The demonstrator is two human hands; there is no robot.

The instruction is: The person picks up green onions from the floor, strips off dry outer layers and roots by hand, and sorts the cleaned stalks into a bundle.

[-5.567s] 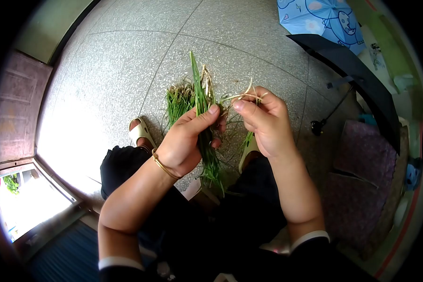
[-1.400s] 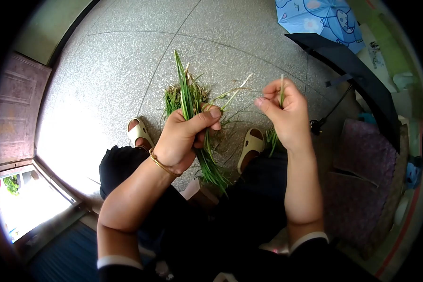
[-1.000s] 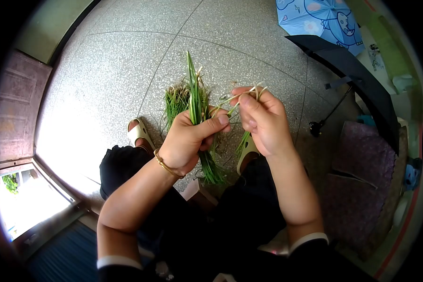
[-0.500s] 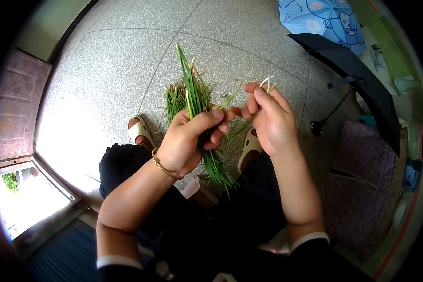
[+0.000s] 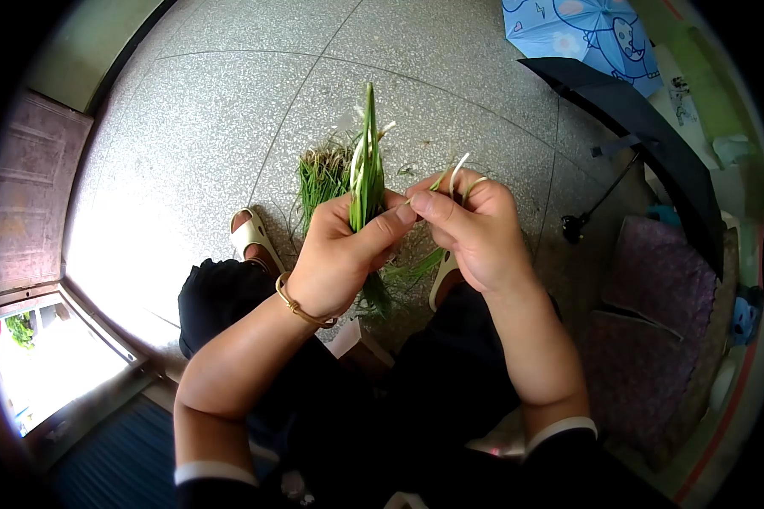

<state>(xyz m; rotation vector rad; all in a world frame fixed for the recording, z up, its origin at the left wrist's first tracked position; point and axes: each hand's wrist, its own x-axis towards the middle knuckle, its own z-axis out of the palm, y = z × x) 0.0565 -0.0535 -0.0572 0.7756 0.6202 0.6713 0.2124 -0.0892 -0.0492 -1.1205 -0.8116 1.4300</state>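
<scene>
My left hand (image 5: pixel 338 254) is closed around a bunch of green chives (image 5: pixel 367 174), whose upper ends stand up past the thumb, with some white stems among them. Below the fist, the rest of the bunch hangs in shadow. My right hand (image 5: pixel 477 233) holds a few thin chive stalks (image 5: pixel 457 174) with pale ends showing above the fingers. Its thumb and forefinger pinch beside the left thumb tip, and the two hands nearly touch there; what exactly lies between those fingertips is too small to make out. Behind the left hand, a pile of chives (image 5: pixel 321 182) lies on the floor.
Speckled floor tiles (image 5: pixel 221 110) spread beneath me. Light-coloured sandals (image 5: pixel 255 237) are on my feet. At right stand an open black umbrella (image 5: pixel 654 144), a blue patterned umbrella (image 5: pixel 581 34) and a purplish padded piece (image 5: pixel 654 280). A brown door (image 5: pixel 38 187) is at left.
The bunch in my left hand has tilted more upright and shifted slightly right. My right hand has turned inward and moved left, bringing its fingertips to the left thumb.
</scene>
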